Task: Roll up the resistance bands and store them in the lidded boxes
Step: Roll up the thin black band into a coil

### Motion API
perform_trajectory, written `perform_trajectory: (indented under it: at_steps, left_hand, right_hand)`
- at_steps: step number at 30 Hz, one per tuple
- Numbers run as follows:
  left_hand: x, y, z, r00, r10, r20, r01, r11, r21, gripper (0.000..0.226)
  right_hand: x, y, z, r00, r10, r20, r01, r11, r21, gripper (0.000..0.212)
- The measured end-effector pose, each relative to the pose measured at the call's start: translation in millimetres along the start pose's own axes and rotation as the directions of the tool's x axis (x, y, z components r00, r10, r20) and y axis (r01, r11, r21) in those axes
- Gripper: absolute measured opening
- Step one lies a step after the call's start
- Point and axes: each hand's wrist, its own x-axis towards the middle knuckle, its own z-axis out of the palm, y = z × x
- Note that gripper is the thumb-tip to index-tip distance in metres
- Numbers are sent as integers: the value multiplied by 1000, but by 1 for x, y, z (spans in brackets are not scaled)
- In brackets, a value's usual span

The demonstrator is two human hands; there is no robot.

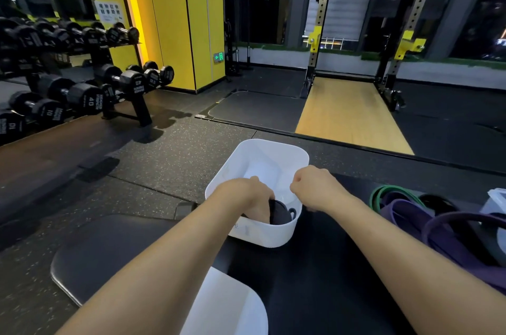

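Box (262, 233) is white with its top open, sitting on a black pad (315, 280) right in front of the person. Left hand (252, 197) is down inside it at the near wall, fingers wrapped around a dark rolled band (279, 215), so that band is in the box, near corner, with a bit of loop poking out on its right. Right hand (315, 189) is up at the box's right rim with the fingers curled in. Honestly can't tell if it's gripping the rim or just hovering there.

White lid (227, 304) lies flat at the bottom of the view, between the forearms, apart from the box.

Loose bands are piled on the pad to the right: a green band (383, 192), a black band (438, 203) and a few wide purple bands (438, 228), all unrolled and tangled together. Second box (495, 203), also white, peeks in at the right edge just beside that pile.

Dumbbell rack (82, 82) is off to the left, squat rack (317, 33) farther back.
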Motion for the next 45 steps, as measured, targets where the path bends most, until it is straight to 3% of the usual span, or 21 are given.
perform_trajectory:
  at_steps: [3,6,8,12,22,31,36,40,45]
  left_hand:
    - [-1,1,2,999,-26,-20,25,999,-48,78]
    - [-3,-5,5,997,-28,-69,20,993,-116,65]
    - [-6,-10,5,995,-40,-92,24,985,-169,61]
    - [-12,-13,5,994,-57,-96,37,979,-200,54]
    - [-21,-14,4,979,-131,-155,75,942,-326,77]
    - [-58,-13,5,939,-132,-317,-6,917,-400,49]
    - [-84,8,16,870,-147,-470,-79,901,-427,28]
    - [-108,29,30,800,-184,-571,-111,890,-443,26]
    - [-137,65,49,751,-154,-642,-261,824,-503,24]
  right_hand:
    - [-5,1,-3,999,-41,4,41,999,30,25]
    - [-16,4,-6,998,-62,-26,64,995,80,36]
    - [-21,6,-7,993,-79,-89,80,997,10,42]
    - [-35,7,-11,970,-124,-207,105,989,-99,28]
    - [-62,0,-14,974,-171,-151,152,980,-130,25]
    - [-92,-9,-17,969,-201,-144,193,979,-67,23]
    - [-124,-6,-24,967,-196,-160,188,980,-64,20]
    - [-159,13,-35,973,-166,-163,157,985,-65,18]
    - [-209,52,-45,975,-120,-189,115,993,-37,12]
